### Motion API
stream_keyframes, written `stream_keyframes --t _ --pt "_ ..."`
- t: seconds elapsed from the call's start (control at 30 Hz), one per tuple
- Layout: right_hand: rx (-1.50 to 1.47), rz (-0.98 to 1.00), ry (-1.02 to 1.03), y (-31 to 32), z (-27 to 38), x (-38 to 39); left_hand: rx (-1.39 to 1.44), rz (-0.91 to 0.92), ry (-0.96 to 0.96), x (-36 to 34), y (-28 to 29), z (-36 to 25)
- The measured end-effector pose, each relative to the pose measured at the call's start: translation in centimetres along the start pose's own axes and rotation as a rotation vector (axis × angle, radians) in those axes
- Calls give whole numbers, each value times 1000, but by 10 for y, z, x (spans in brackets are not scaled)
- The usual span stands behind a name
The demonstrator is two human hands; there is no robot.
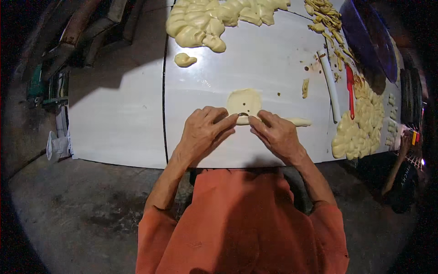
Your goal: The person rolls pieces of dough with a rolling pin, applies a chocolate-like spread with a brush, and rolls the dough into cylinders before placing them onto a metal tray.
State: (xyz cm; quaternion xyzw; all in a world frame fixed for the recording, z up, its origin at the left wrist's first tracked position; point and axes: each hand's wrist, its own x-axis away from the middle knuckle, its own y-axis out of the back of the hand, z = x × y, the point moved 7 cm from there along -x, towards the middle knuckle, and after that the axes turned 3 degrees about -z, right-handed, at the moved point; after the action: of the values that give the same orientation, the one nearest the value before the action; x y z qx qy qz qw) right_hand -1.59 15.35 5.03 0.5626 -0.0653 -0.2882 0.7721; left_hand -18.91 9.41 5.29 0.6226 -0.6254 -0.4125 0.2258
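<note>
A thin, flattened piece of pale dough [244, 97] lies on the white tabletop in front of me, with a few dark specks on it. Its near edge is folded into a small roll, and something dark shows at the fold. My left hand [203, 131] pinches the left end of this fold, fingers curled. At the right end, my right hand [279, 136] grips the same edge with its thumb and fingers pressed together. A narrow strip of dough [299, 122] sticks out beside my right hand; whether it joins the folded piece is hidden.
Soft dough lumps [194, 23] cover the far side, with one small dough piece [185, 60] apart. To the right lie a white rod [329, 86], a red spatula-like tool [350, 91], more dough pieces [358, 137] and browned strips [326, 16]. A blue basin [372, 36] stands far right.
</note>
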Motion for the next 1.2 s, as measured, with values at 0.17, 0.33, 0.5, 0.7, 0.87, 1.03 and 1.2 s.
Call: stream_keyframes --t 0.17,0.33,0.5,0.7,0.87,1.03,1.2 --pt "33 -55 33 -11 -8 -4 -31 -59 -13 -9 -7 2" --pt "-9 -12 52 -9 -6 -5 -39 -100 -83 -10 -8 -1" --pt "-10 -25 15 -8 -14 -12 -35 -100 7 -14 -11 4" --pt "-159 -86 -41 7 -14 -21 14 -26 -23 -10 -2 7" --pt "-65 -5 -15 -2 -22 -24 -1 -128 -11 -23 2 15" --pt "-77 -92 74 12 -16 -23 28 -128 17 -14 2 15" --pt "23 -61 21 6 -22 -24 -73 -212 68 -22 7 12"
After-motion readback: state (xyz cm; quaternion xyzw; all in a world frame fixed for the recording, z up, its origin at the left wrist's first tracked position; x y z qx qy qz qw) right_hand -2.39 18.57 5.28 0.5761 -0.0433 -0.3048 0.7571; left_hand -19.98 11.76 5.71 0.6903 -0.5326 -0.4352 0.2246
